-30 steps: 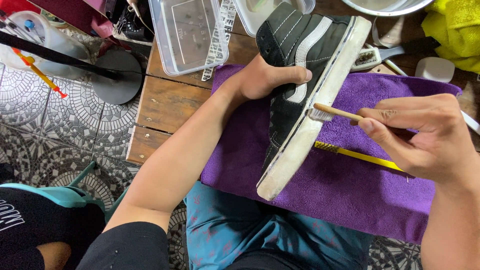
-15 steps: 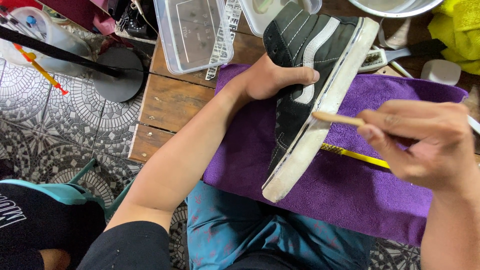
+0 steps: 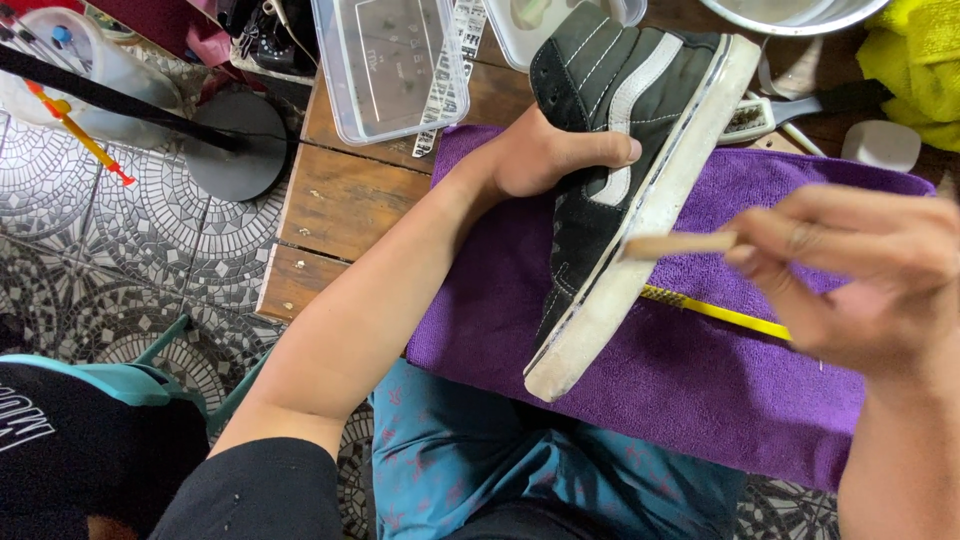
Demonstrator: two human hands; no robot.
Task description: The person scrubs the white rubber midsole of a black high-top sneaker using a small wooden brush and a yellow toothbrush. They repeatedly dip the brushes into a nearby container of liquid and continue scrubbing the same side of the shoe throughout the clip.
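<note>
My left hand (image 3: 545,152) grips a black shoe (image 3: 610,130) with a white stripe, tipped on its side so the dirty white sole edge (image 3: 640,230) faces right. The shoe rests over a purple towel (image 3: 690,380) on a wooden table (image 3: 340,200). In my right hand (image 3: 860,275), blurred with motion, is a small wooden-handled brush (image 3: 680,243) whose tip touches the sole edge at about mid length. A yellow strip (image 3: 715,310) lies on the towel under the shoe.
A clear plastic box (image 3: 395,65) and a white container stand at the table's back. Another brush (image 3: 770,115), a white bowl rim (image 3: 790,15), a yellow cloth (image 3: 915,65) and a small white block (image 3: 880,145) lie at the back right. Patterned floor tiles lie left.
The brush has moved along the sole edge, and my right hand has shifted slightly with it. My left hand keeps the same hold on the shoe.
</note>
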